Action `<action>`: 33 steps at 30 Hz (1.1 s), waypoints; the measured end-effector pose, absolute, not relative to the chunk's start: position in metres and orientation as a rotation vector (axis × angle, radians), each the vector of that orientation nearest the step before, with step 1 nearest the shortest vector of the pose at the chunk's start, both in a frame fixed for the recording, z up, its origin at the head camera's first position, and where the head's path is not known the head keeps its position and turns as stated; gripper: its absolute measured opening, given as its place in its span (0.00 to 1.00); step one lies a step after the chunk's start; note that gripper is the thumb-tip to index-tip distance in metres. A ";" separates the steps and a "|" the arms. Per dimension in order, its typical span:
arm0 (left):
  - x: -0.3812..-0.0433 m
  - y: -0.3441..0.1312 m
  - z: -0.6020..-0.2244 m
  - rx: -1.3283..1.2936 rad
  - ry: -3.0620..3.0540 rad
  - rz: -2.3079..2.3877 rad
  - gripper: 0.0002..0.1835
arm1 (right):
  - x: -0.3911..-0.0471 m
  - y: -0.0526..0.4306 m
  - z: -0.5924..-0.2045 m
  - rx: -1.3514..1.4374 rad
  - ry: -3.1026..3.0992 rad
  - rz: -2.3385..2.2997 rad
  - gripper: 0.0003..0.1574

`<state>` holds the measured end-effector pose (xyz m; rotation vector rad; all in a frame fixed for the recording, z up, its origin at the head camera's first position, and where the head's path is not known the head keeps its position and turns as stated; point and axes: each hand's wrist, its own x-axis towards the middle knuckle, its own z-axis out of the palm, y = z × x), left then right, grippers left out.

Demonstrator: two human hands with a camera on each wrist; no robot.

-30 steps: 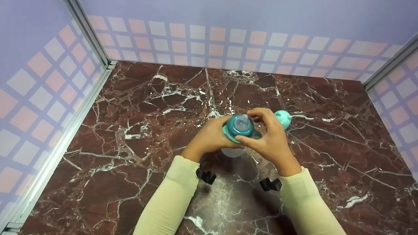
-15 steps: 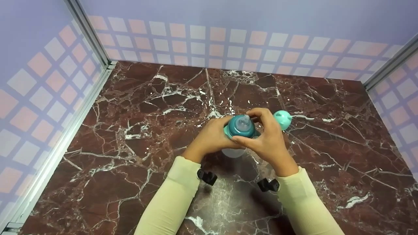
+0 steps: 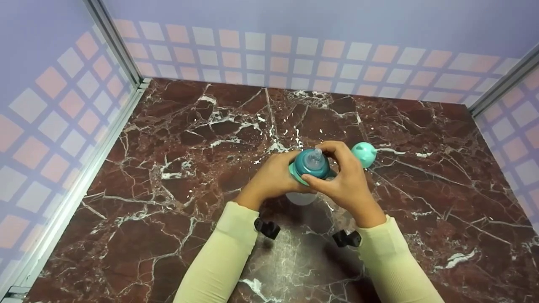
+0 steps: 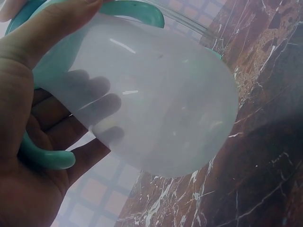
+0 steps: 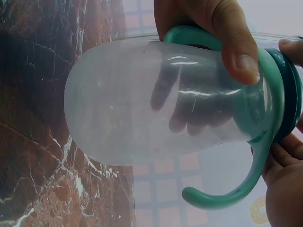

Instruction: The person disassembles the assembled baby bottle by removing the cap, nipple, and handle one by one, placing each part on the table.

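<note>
A baby bottle [image 4: 156, 94] with a cloudy, see-through body is held above the table. Its green handle ring [image 5: 272, 90] has two curved arms. The teal collar [image 3: 304, 165] carries a clear teat [image 3: 313, 158] that points up. My left hand [image 3: 276, 174] grips the bottle just below the collar; its thumb [image 5: 241, 61] lies against the body, and its fingers show through the wall. My right hand [image 3: 347, 181] pinches the collar between thumb and fingers. Just beyond it, a light green domed cap [image 3: 364, 155] lies on the table.
The dark red marbled table [image 3: 168, 235] has white flecks scattered past the hands. Purple walls [image 3: 294, 25] with pink and white squares stand behind and at both sides, joined by metal posts. Black wrist mounts [image 3: 267, 228] sit on the cuffs.
My right hand and forearm have shifted slightly left, its fingers moving a little around the collar. The teat and collar have moved only slightly; the bottle stays in my left hand.
</note>
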<state>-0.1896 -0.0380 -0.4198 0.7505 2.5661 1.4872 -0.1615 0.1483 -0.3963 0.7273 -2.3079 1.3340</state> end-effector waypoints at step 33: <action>-0.187 -0.035 -0.420 0.839 2.455 1.577 0.33 | -0.160 0.158 -0.396 0.946 -2.183 1.714 0.34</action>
